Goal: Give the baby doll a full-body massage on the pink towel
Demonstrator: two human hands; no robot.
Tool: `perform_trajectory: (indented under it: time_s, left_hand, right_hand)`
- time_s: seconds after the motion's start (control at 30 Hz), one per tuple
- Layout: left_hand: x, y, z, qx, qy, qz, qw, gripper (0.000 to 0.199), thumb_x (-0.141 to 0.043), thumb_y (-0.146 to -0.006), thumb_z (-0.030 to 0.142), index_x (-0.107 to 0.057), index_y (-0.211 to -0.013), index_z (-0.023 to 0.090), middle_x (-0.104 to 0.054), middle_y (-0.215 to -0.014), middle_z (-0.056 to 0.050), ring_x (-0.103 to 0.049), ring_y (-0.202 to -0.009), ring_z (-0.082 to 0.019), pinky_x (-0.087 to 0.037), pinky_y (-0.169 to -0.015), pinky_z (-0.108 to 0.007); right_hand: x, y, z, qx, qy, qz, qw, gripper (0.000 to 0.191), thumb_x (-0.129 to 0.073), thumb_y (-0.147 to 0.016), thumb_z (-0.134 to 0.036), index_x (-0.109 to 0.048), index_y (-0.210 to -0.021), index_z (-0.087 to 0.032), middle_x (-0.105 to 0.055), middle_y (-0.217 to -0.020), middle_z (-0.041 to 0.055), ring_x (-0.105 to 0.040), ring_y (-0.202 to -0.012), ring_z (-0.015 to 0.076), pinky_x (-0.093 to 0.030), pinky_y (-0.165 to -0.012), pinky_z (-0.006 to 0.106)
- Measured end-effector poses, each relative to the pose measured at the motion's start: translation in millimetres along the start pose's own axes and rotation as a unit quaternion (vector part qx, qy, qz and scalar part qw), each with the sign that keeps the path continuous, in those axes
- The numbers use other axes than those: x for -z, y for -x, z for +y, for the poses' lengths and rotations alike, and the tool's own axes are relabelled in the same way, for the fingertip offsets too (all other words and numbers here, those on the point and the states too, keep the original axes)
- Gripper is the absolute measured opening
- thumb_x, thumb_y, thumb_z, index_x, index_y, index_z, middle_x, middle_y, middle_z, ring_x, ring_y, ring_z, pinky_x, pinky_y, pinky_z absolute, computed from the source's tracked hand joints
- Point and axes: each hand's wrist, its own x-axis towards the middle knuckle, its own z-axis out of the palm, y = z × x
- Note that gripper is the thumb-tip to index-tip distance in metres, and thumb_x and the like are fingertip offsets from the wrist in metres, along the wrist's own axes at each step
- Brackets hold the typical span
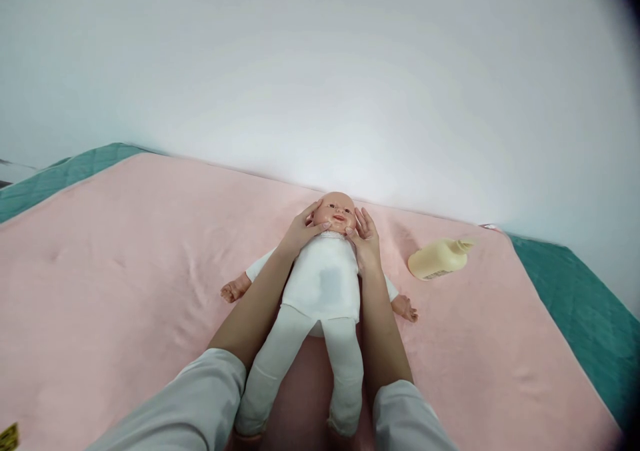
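A baby doll (323, 278) in a white top and white trousers lies on its back on a pink cloth (150, 271), head toward the wall. My left hand (303, 230) cups one side of the doll's head, its thumb on the cheek near the chin. On the other side, my right hand (365, 236) holds the head too, thumb by the jaw and fingers raised beside the face. Both forearms run along the doll's body, over its outstretched arms. A greyish patch shows on the front of the top.
To the right of the doll, a pale yellow pump bottle (437, 259) lies on its side. Green quilted fabric (575, 304) shows beyond the pink cloth at both sides. A white wall (320, 71) rises behind. Something yellow and black (9, 438) is at the lower left corner.
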Motion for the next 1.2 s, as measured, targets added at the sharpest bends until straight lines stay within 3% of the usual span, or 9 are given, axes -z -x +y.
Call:
perform_trajectory:
  time_s: [0.4,0.6,0.73,0.87,1.2]
  left_hand:
    - [0.0,-4,-6,0.054,0.140,0.011,0.989,0.074,-0.069,-0.080,0.053,-0.046,-0.143,0.023,-0.051,-0.144,-0.008,-0.053,-0.129,-0.029,-0.045,-0.109,-0.044]
    - [-4.9,-1,1,0.027,0.038,0.024,0.999,0.086,-0.074,-0.075,0.051,-0.038,-0.148,0.024,-0.049,-0.146,-0.010,-0.049,-0.132,-0.031,-0.042,-0.110,-0.044]
    - [-9.7,0,-2,-0.002,-0.011,0.022,1.000,0.101,-0.081,-0.068,0.044,-0.029,-0.152,0.024,-0.040,-0.152,-0.013,-0.046,-0.134,-0.032,-0.040,-0.111,-0.043]
    - [-10.2,-4,-11,-0.030,-0.061,0.033,0.997,0.099,-0.081,-0.068,0.043,-0.030,-0.151,0.022,-0.033,-0.156,-0.014,-0.039,-0.139,-0.032,-0.036,-0.113,-0.042]
    - [-8.1,-5,-14,-0.043,-0.100,0.034,0.993,0.093,-0.077,-0.072,0.044,-0.032,-0.150,0.022,-0.034,-0.155,-0.013,-0.040,-0.138,-0.031,-0.035,-0.113,-0.041]
  right_hand:
    - [3,-3,2,-0.040,-0.053,0.002,0.998,0.077,-0.086,-0.062,-0.032,-0.053,-0.131,-0.024,-0.038,-0.154,0.0103,-0.042,-0.139,0.0266,-0.041,-0.113,0.048]
    - [-4,0,-2,-0.014,0.008,0.005,1.000,0.085,-0.087,-0.060,-0.032,-0.050,-0.136,-0.026,-0.038,-0.154,0.0081,-0.038,-0.142,0.0260,-0.039,-0.115,0.046]
    - [-10,3,-4,0.000,0.069,0.006,0.998,0.090,-0.087,-0.059,-0.031,-0.047,-0.139,-0.025,-0.036,-0.155,0.0083,-0.036,-0.142,0.0282,-0.042,-0.112,0.046]
    - [-13,4,-5,0.005,0.109,0.009,0.994,0.088,-0.085,-0.061,-0.033,-0.046,-0.139,-0.026,-0.035,-0.156,0.0074,-0.036,-0.142,0.0289,-0.046,-0.108,0.045]
    - [-11,2,-4,0.012,0.101,0.014,0.995,0.082,-0.084,-0.062,-0.032,-0.050,-0.136,-0.024,-0.039,-0.153,0.0087,-0.039,-0.141,0.0286,-0.045,-0.110,0.046]
